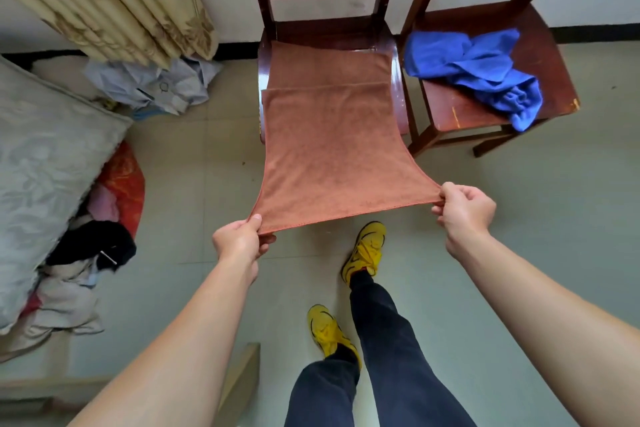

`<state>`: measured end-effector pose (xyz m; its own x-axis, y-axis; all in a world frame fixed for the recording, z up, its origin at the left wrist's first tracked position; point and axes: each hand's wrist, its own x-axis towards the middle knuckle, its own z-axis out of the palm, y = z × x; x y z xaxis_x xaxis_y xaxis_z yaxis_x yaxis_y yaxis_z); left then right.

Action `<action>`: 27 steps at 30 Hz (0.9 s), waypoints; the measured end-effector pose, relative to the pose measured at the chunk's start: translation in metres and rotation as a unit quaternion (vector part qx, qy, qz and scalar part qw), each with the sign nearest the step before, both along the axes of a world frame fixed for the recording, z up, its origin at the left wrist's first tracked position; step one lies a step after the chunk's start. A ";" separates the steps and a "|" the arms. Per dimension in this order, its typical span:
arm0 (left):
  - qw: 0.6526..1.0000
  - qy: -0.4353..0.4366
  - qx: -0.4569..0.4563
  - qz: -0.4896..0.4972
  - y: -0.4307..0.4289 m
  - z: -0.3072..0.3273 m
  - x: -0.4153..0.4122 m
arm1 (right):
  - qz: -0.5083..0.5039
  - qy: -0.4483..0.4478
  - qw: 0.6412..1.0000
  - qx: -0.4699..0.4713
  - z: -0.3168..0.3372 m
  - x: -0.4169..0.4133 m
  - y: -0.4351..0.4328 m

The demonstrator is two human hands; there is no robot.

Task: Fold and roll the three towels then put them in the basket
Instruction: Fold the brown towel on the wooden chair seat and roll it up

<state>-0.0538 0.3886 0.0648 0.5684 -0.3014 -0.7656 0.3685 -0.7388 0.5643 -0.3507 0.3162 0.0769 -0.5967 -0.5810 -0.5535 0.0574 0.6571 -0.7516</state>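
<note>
On a pale floor, a wooden chair bears the orange towel, draped off its seat; left hand and right hand each pinch a near corner. A blue towel lies crumpled on the neighbouring chair.

A home bedroom: a bed, a curtain, wooden chairs, heaped clothes on a tiled floor.

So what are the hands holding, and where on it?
The orange towel: the left hand pinches its near left corner, the right hand its near right corner.
</note>
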 end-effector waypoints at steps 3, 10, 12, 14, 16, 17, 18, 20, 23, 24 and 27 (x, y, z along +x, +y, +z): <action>1.000 -0.007 0.005 0.014 0.013 0.003 -0.004 | -0.004 0.001 1.000 -0.002 0.003 0.001 0.008; 0.997 -0.042 -0.012 0.060 -0.007 0.023 0.000 | -0.007 -0.023 1.000 -0.008 0.011 0.008 -0.009; 0.997 -0.049 -0.039 0.055 -0.026 0.026 0.003 | 0.006 -0.029 1.000 -0.004 0.010 0.009 -0.026; 0.996 -0.042 -0.064 0.036 -0.050 0.027 0.005 | 0.033 -0.040 0.999 -0.001 0.004 0.007 -0.048; 0.996 -0.024 -0.086 0.016 -0.080 0.028 0.009 | 0.106 -0.043 0.993 -0.002 0.000 0.005 -0.073; 0.995 -0.013 -0.096 0.010 -0.095 0.028 0.012 | 0.151 -0.032 0.988 -0.005 -0.003 0.003 -0.085; 0.995 -0.003 -0.104 0.002 -0.113 0.026 0.016 | 0.193 -0.014 0.981 -0.004 -0.006 0.002 -0.101; 0.992 0.018 -0.121 -0.029 -0.147 0.024 0.022 | 0.251 0.037 0.967 0.005 -0.014 -0.001 -0.131; 0.988 -0.008 -0.125 -0.096 -0.199 0.014 0.029 | 0.289 0.091 0.953 0.009 -0.028 -0.007 -0.186; 0.985 -0.033 -0.110 -0.129 -0.209 0.011 0.031 | 0.314 0.120 0.942 0.010 -0.031 -0.007 -0.197; 0.949 -0.194 -0.021 -0.249 -0.248 -0.005 0.037 | 0.379 0.176 0.908 0.036 -0.043 -0.008 -0.238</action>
